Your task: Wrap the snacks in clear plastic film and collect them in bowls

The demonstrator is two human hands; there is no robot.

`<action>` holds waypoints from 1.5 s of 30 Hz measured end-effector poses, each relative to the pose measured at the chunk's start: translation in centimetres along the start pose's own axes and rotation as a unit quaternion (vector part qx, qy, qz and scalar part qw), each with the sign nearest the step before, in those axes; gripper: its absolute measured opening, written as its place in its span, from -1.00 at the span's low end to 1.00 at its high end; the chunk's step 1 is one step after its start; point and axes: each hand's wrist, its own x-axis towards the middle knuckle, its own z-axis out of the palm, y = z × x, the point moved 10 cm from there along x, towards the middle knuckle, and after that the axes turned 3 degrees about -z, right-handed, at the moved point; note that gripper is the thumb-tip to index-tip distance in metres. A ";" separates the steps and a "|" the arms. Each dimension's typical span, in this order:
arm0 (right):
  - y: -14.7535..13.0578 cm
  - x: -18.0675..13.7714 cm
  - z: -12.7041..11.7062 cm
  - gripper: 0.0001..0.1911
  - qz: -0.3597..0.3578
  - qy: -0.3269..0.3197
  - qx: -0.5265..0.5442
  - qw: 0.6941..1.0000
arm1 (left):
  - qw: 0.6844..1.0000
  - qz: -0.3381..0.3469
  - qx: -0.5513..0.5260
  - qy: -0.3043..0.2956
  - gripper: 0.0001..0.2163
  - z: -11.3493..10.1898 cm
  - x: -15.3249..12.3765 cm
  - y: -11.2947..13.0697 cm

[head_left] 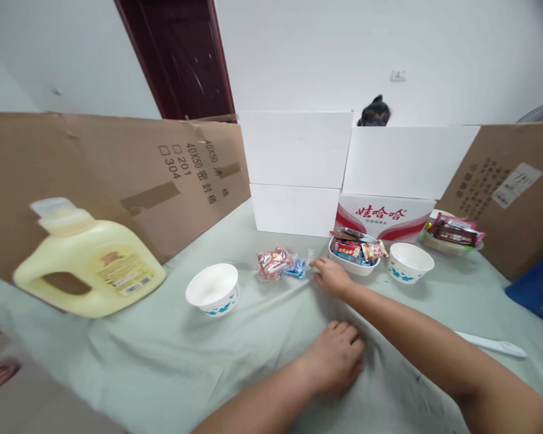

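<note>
My right hand [331,277] reaches across to a small blue-wrapped snack packet [297,268], its fingertips closed at the clear end of the wrapper. Against that packet's left side lies a brown-and-clear snack packet [274,263]. My left hand [337,358] rests on the cloth nearer to me, fingers curled under into a loose fist, with nothing visible in it. Just behind my right hand stands a white square bowl [359,265] filled with red, blue and gold snack packets [350,248].
White paper bowls with blue prints stand to the left [213,292] and right [409,263]. A yellow detergent jug [95,265] is far left. A container of snacks [455,232], a white plastic utensil [493,345] and a blue container [538,289] are right. Cardboard [95,163] and white boxes [298,150] wall the table.
</note>
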 end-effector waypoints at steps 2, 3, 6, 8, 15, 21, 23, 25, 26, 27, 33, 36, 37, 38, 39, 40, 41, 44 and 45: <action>-0.8 1.6 0.7 -0.59 -0.016 0.007 0.009 1.000 | 1.000 0.010 -0.001 -0.004 -0.73 0.0 -0.1 0.0; -1.3 2.3 0.9 -0.58 -0.028 0.006 0.013 0.999 | 1.000 0.013 -0.001 -0.005 -0.72 -0.1 -0.1 0.0; -2.7 3.9 2.0 -0.55 -0.065 -0.013 0.016 0.998 | 1.000 0.014 0.001 -0.003 -0.70 -0.1 -0.1 0.0; -3.3 4.4 2.8 -0.53 -0.076 -0.023 0.006 0.997 | 1.000 0.011 0.001 -0.002 -0.70 0.1 0.0 0.1; -3.9 4.7 4.4 -0.64 -0.098 -0.044 -0.056 0.993 | 0.998 0.007 -0.059 -0.005 -0.87 -2.7 -0.2 -1.9; -4.8 4.0 4.5 -0.67 -0.116 -0.060 -0.102 0.986 | 0.895 -0.323 0.049 0.305 -0.75 -12.3 -5.0 -13.9; -5.0 3.2 4.1 -0.68 -0.129 -0.057 -0.117 0.983 | 0.884 -0.358 0.089 0.286 -0.64 -11.9 -5.5 -15.9; -4.8 2.2 3.6 -0.70 -0.143 -0.057 -0.129 0.980 | 0.896 -0.347 0.109 0.254 -0.61 -10.9 -5.2 -16.8; -4.5 1.5 3.2 -0.71 -0.150 -0.058 -0.135 0.978 | 0.901 -0.338 0.116 0.246 -0.62 -10.4 -5.0 -16.9; -4.1 0.7 2.6 -0.72 -0.154 -0.058 -0.140 0.976 | 0.903 -0.331 0.122 0.245 -0.63 -10.2 -4.9 -17.0; -0.3 -7.9 -0.4 -0.73 -0.155 -0.055 -0.161 0.973 | 0.902 -0.332 0.140 0.238 -0.66 -9.4 -4.4 -16.8; 1.3 -13.5 -1.1 -0.69 -0.156 -0.022 -0.158 0.975 | 0.901 -0.333 0.146 0.236 -0.71 -9.1 -4.1 -16.0; 1.7 -15.1 -1.3 -0.68 -0.156 -0.005 -0.154 0.976 | 0.898 -0.336 0.144 0.245 -0.70 -9.3 -4.1 -15.6; 2.0 -16.4 -1.3 -0.67 -0.153 0.011 -0.148 0.977 | 0.894 -0.337 0.141 0.259 -0.70 -9.5 -4.1 -15.0; 2.2 -17.4 -1.4 -0.67 -0.145 0.026 -0.140 0.979 | 0.891 -0.335 0.136 0.275 -0.70 -9.8 -4.1 -14.3; 2.4 -18.2 -1.5 -0.66 -0.135 0.040 -0.130 0.981 | 0.890 -0.325 0.129 0.291 -0.70 -10.0 -3.9 -13.3; 2.5 -18.6 -1.5 -0.65 -0.125 0.051 -0.118 0.984 | 0.896 -0.304 0.118 0.302 -0.71 -10.1 -3.5 -12.1; 2.1 -18.6 -1.7 -0.65 -0.102 0.059 -0.080 0.990 | 0.949 -0.152 0.058 0.270 -0.68 -8.2 -1.1 -6.9; 1.9 -18.4 -1.7 -0.65 -0.099 0.053 -0.068 0.991 | 0.967 -0.087 0.034 0.236 -0.64 -6.9 -0.3 -4.9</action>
